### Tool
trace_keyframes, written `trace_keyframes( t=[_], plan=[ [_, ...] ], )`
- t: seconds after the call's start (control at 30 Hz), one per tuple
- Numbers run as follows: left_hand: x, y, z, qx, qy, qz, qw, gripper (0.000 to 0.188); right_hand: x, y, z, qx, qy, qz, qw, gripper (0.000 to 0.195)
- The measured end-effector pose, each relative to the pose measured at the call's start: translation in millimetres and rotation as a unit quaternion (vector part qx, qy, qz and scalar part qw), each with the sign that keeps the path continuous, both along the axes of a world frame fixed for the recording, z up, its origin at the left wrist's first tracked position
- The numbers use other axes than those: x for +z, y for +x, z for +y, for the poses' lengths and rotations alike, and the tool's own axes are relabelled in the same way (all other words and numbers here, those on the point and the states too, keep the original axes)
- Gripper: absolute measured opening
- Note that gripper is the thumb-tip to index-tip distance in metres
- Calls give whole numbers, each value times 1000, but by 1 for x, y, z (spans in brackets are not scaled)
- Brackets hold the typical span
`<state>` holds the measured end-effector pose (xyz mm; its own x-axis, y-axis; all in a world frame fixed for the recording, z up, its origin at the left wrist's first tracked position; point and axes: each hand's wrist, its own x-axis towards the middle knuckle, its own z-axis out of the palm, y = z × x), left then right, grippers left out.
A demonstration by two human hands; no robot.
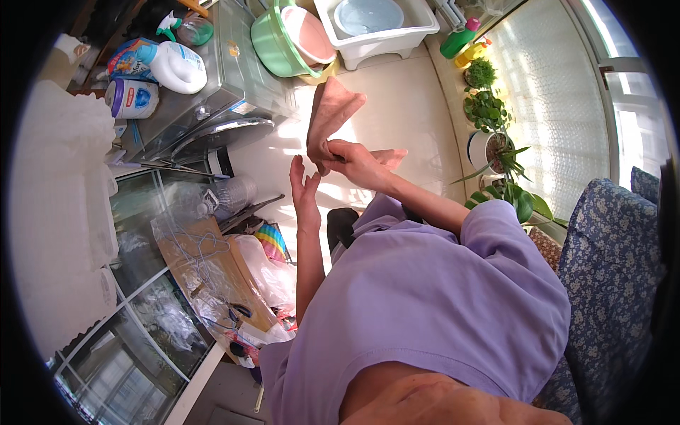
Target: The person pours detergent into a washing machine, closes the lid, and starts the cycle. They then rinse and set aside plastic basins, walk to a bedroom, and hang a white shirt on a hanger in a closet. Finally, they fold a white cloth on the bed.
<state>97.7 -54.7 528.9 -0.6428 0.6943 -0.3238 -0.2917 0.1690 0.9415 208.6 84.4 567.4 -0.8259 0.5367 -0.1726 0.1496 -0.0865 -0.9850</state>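
My right hand (350, 162) grips a pinkish-brown cloth (330, 109) near its middle. One part of the cloth stands up beyond the fingers, and another corner sticks out to the right behind the wrist. Just left of it, my left hand (305, 188) is raised with its fingers apart and nothing in it. The left fingertips come close to the cloth's lower edge; whether they touch it I cannot tell. Beneath both hands lies a sunlit tiled floor (393, 98).
A front-loading washing machine (212, 101) stands left, with a detergent bottle (178, 67) on top. Ahead are a green basin (271, 45) and a white plastic washtub (366, 48). Potted plants (486, 109) line the window ledge. Cardboard (249, 289) and a large plastic bottle (236, 194) lie left.
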Motion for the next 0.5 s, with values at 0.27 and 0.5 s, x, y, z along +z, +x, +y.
trace_keyframes(
  t=[0.27,0.5],
  plan=[
    [-15,-29,59,-238,-104,99,961,35,17,4,19,-65,29,50,996,26],
    [-2,-65,80,-269,-122,334,895,15,2,1,22,-279,-90,25,956,19]
  ],
)
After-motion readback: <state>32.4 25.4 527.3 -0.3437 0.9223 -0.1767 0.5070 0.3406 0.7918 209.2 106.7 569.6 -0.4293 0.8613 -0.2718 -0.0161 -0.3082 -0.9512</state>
